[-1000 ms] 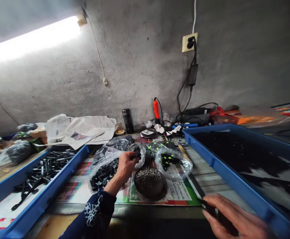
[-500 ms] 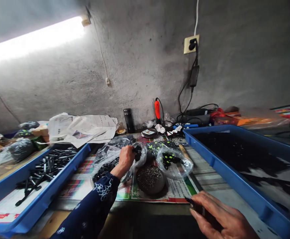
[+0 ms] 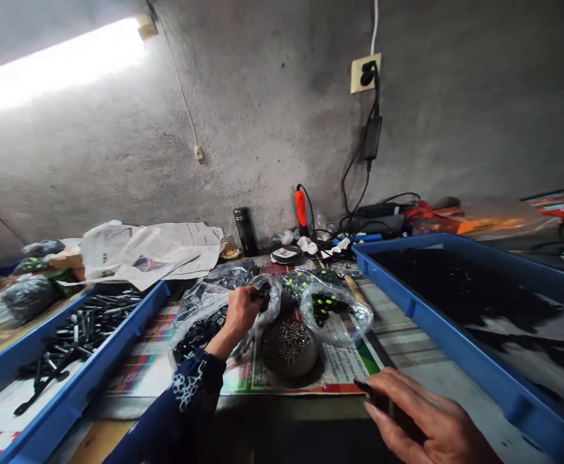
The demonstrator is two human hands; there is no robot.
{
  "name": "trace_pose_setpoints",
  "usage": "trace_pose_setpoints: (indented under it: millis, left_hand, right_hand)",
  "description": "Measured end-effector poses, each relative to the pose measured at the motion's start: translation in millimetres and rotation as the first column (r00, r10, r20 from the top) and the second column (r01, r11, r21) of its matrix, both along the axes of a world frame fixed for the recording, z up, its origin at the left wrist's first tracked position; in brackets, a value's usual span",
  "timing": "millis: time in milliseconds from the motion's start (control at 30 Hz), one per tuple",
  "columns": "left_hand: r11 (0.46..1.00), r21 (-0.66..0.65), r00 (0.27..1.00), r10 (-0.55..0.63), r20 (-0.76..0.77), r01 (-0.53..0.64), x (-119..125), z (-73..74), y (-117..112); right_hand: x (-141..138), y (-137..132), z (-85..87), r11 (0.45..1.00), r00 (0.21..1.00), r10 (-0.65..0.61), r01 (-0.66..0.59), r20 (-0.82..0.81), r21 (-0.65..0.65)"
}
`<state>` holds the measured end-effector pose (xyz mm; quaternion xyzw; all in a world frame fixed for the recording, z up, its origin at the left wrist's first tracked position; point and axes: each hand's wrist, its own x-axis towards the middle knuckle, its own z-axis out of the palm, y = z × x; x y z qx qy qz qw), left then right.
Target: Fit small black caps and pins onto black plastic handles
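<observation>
Left hand [image 3: 240,313]: reaches out from a dark patterned sleeve to the middle of the bench; the fingers [image 3: 252,298] are bunched tight, pinching a black part [image 3: 264,298] at the mouth of a clear bag [image 3: 204,303].
Clear bag: crumpled, lying at 11 o'clock from the metal bowl [image 3: 289,348], with more small black pieces inside it.
Right hand [image 3: 424,422]: low at 5 o'clock of the view, palm down, fingers loosely curled over a dark piece [image 3: 365,388] — only its black tip shows past the fingertips, so how firmly it is gripped cannot be told exactly.
Metal bowl: just beside the left hand at its 4 o'clock, heaped with small metal pins.
Second bag [image 3: 337,312]: at 1 o'clock from the bowl, holding black and green parts.
Left blue tray [image 3: 76,403]: at 9 o'clock, with long black parts in it.
Right blue tray [image 3: 460,357]: at 3 o'clock — its floor is dark with small black bits.
Back of bench: newspaper [image 3: 151,248] at 10 o'clock, a black flask [image 3: 245,231] and an orange-handled tool [image 3: 301,209] at 12 o'clock, under a wall socket [image 3: 365,72].
</observation>
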<state>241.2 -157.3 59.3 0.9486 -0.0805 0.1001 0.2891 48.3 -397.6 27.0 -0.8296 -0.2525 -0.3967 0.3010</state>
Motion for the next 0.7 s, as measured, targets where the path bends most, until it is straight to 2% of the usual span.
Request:
trace_pose_setpoints:
  millis: [133, 300, 400, 567, 633, 700]
  left_hand:
    - [0.965, -0.207, 0.984, -0.173, -0.038, 0.161, -49.5, -2.5, -10.5]
    - [0.874, -0.382, 0.936, -0.346, -0.059, 0.300, -128.2, -14.8, -23.1]
    - [0.799, -0.494, 0.921, -0.388, 0.014, 0.344, -159.9, -26.8, -27.0]
    - [0.720, -0.633, 0.932, -0.363, 0.007, 0.285, -183.0, -39.9, -30.0]
    - [0.643, -0.728, 0.931, -0.365, -0.017, 0.239, -188.0, -39.2, -31.7]
    - [0.534, -0.832, 0.921, -0.382, -0.078, 0.151, -193.3, -37.0, -34.0]
  right_hand:
    - [3.4, 7.2, 4.3, 0.998, 1.000, 0.008, -0.007, -0.014, 0.059]
    - [1.5, 20.9, 6.2, 0.984, 0.984, 0.092, -0.066, -0.153, 0.166]
    - [-5.3, 30.8, 6.6, 0.969, 0.948, 0.166, -0.107, -0.270, 0.221]
    - [-18.5, 39.1, 13.2, 0.951, 0.885, 0.256, -0.158, -0.388, 0.266]
    - [-23.1, 39.4, 15.6, 0.951, 0.873, 0.262, -0.161, -0.411, 0.264]
    - [-27.1, 39.5, 15.7, 0.953, 0.857, 0.250, -0.135, -0.451, 0.270]
